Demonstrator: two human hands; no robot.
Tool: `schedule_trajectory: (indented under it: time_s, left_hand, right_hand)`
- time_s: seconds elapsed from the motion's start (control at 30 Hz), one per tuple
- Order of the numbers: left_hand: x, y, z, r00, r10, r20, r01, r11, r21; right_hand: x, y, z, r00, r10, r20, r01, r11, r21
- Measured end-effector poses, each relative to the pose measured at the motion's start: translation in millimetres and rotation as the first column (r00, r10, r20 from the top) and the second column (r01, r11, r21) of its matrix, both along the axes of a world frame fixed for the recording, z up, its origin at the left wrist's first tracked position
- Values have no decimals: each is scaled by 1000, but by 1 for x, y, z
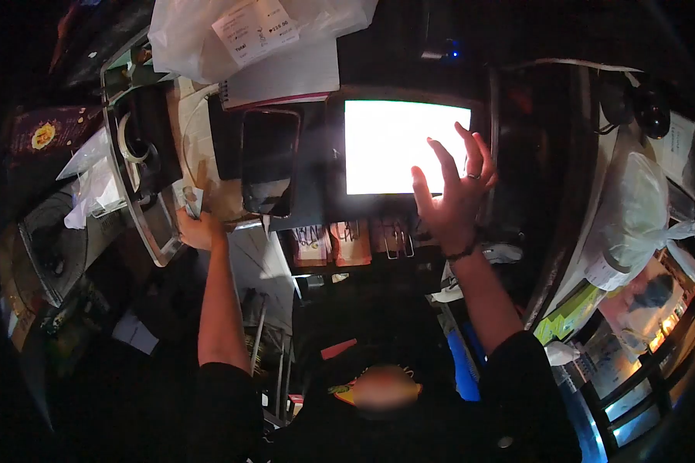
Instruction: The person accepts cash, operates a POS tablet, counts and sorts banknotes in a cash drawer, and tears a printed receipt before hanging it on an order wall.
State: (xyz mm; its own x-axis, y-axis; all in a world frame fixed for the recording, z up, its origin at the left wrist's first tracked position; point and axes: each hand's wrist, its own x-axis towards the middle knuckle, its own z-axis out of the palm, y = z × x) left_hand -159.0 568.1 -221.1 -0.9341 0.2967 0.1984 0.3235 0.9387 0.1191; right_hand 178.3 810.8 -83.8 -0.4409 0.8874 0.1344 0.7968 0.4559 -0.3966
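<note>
I see the right hand [454, 214] open over the lit screen [386, 147], left hand [201, 230] pinching paper [192, 200]. Probably screen entry; next calls for a steady tap.

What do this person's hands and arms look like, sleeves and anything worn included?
Both sleeves are black, plain, and end near the elbow. The right hand has a thin ring and a dark bracelet at the wrist; the left hand is ungloved.

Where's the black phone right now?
In the head view, the black phone lies left of the bright screen, just below the spiral notebook, with the left hand to its lower left.
</note>
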Motion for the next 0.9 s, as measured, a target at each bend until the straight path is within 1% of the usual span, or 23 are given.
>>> schedule_trajectory:
  time_s: [0.07,0.17,0.23,0.27,0.33,0.37,0.47,0.53,0.63,0.77,0.83,0.87,0.9]
  left_hand:
    - [2,2,2,1000,-1,12,1,1000,0]
    - [1,2,1,1000,-2,19,1,1000,8]
    - [-1,0,-2,998,-37,-47,38,999,20]
    - [-1,-1,-3,998,-39,-46,40,999,20]
    - [3,4,5,1000,-10,26,9,999,35]
    - [2,4,3,1000,-11,27,10,999,35]
    - [-2,-5,-5,1000,-7,3,7,1000,28]
    - [-5,-8,-8,998,-53,-46,54,998,36]
    - [-5,-9,-10,999,-34,-38,35,999,18]
    - [-3,-6,-7,998,-40,-56,39,999,-5]
    - [-2,-5,-4,999,-38,-1,38,999,11]
    - [-2,-5,-4,999,-35,0,35,999,11]
    - [-3,-7,-5,1000,-27,4,27,1000,-5]
  right_hand:
    - [-2,-7,2,998,57,25,-57,998,-14]
    - [-7,-14,-1,998,59,4,-58,998,-32]
    - [-10,-18,-1,998,65,-17,-66,997,-45]
    - [-10,-20,-1,998,63,-16,-63,997,-44]
    - [-11,-22,-1,996,86,8,-86,995,-53]
    - [-11,-22,-1,996,85,9,-85,995,-53]
    - [-14,-23,-1,997,78,4,-78,995,-55]
    - [-16,-22,1,996,87,-7,-88,995,-38]
    - [-19,-22,1,995,100,3,-100,995,-20]
    - [-12,-46,-2,996,86,37,-84,995,-53]
    - [3,-73,-19,994,111,-5,-110,991,75]
    - [9,-82,-27,993,115,-4,-114,991,75]
    - [16,-89,-34,986,163,-21,-161,984,76]
